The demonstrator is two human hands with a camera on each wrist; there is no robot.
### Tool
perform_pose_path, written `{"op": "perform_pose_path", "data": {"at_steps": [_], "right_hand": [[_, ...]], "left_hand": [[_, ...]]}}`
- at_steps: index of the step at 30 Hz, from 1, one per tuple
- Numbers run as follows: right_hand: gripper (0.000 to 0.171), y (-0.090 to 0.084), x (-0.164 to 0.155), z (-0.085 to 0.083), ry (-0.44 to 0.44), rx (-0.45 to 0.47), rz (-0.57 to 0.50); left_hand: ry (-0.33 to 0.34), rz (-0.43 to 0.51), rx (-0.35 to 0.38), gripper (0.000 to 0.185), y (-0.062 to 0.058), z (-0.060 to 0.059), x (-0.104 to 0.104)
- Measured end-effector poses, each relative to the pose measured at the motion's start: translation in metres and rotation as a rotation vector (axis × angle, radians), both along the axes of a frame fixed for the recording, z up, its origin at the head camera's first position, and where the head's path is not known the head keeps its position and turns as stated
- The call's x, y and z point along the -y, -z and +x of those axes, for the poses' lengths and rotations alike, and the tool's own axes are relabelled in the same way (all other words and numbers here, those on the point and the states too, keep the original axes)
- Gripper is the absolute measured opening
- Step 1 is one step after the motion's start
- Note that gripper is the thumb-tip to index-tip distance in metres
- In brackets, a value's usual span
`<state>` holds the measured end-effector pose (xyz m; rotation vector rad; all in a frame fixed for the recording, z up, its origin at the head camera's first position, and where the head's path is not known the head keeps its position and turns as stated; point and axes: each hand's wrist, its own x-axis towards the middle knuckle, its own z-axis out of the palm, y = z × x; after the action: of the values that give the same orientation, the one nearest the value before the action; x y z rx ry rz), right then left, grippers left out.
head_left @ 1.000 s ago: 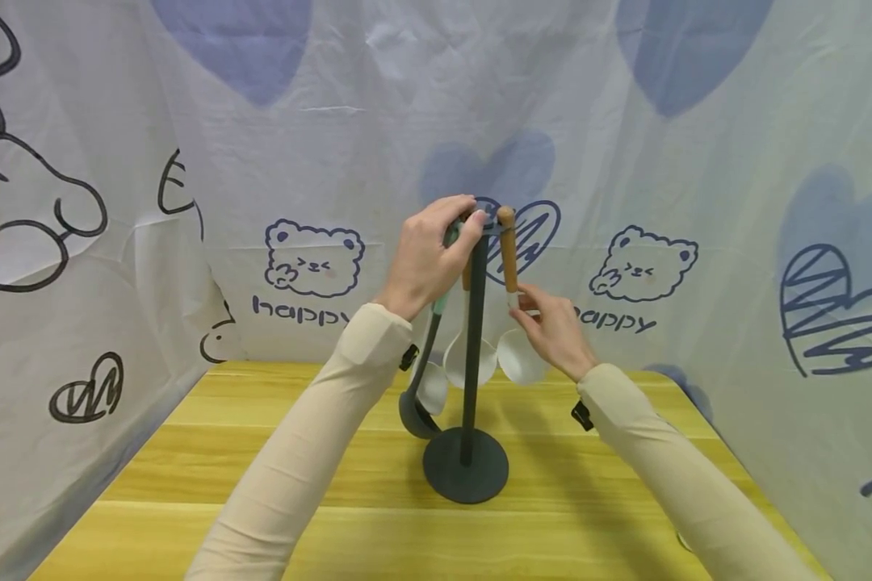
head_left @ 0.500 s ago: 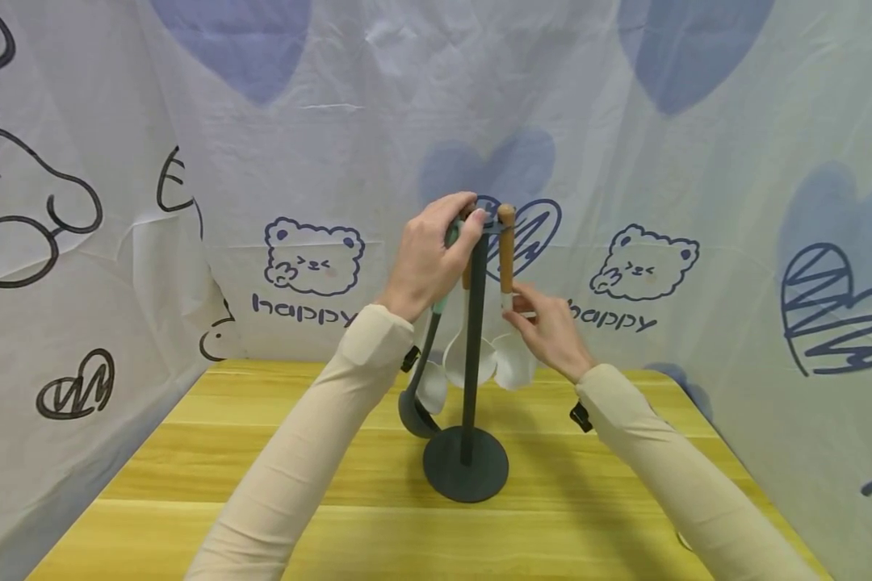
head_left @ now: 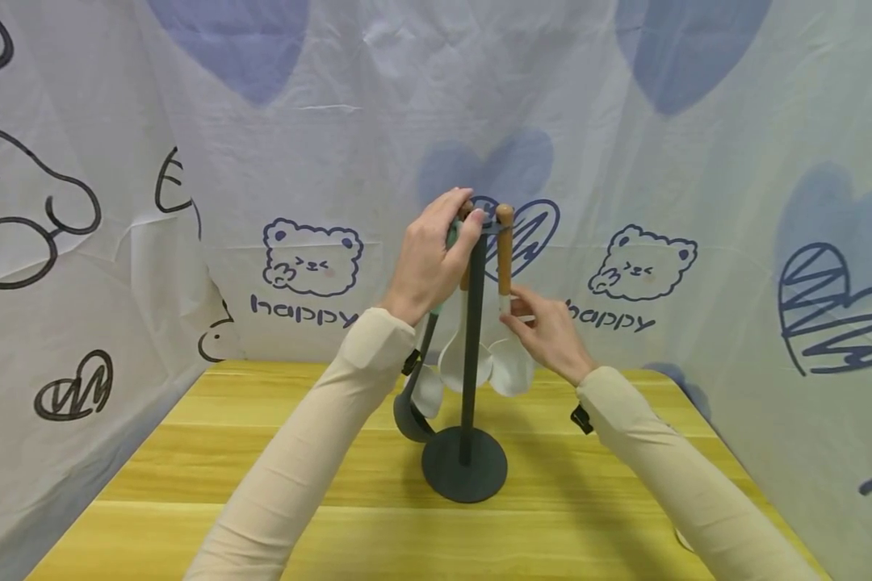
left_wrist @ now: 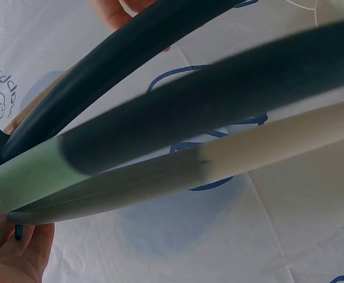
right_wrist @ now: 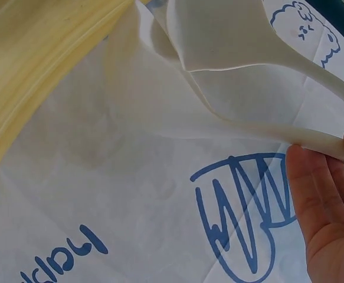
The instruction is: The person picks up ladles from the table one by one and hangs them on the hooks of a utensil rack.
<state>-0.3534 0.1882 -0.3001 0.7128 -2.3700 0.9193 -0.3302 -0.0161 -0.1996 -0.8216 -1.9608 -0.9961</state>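
A dark utensil stand (head_left: 471, 363) with a round base stands upright on the wooden table. My left hand (head_left: 430, 258) grips its top with curled fingers; the left wrist view catches part of that hand (left_wrist: 21, 253) beside the green handle end. At the stand's right hangs a white spatula (head_left: 511, 367) with a wooden handle upright against the top ring. My right hand (head_left: 550, 331) pinches its white neck just below the wood. A dark ladle (head_left: 411, 415) with a green handle hangs at the left. Behind the pole hangs a white, round-headed utensil (head_left: 452, 363).
Another white utensil head (head_left: 427, 393) shows behind the dark ladle. The wooden table (head_left: 262, 452) reaches back to a printed cloth (head_left: 378, 121), which also surrounds both sides. A small pale object (head_left: 683, 540) shows partly beside the right sleeve.
The spatula's lower end has swung left toward the pole, with my right hand following slightly. My left hand keeps its grip on the stand's top.
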Motion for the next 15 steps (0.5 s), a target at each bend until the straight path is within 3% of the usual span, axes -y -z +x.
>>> {"op": "perform_pose_path", "data": {"at_steps": [15], "right_hand": [[0.037, 0.0033, -0.0096, 0.006, 0.014, 0.021, 0.002]], "left_hand": [[0.016, 0.046, -0.004, 0.046, 0.0026, 0.0034, -0.0002]]}}
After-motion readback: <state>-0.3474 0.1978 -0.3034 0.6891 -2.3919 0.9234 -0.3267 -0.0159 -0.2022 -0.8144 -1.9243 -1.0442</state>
